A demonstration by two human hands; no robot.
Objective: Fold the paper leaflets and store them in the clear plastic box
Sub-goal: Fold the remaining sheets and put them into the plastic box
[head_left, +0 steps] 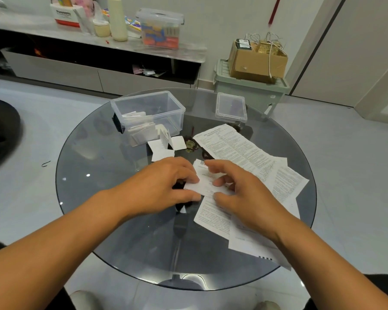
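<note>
Round glass table, clear plastic box at the back already holding folded ones. Mid-fold here: left hand and right hand both pinch a small leaflet at the center. Next I'd guess crease it, then box it.

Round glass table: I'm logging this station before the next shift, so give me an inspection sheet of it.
Surface: round dark glass table, reflective.
Job's things: clear plastic box open, folded white leaflets inside; unfolded printed leaflets at right.
Clutter: clear lid; folded paper squares beside box.
Hands: left hand and right hand pinch a small white leaflet.
Cables: nothing seen.
Surroundings: cardboard box on green bin.
</note>
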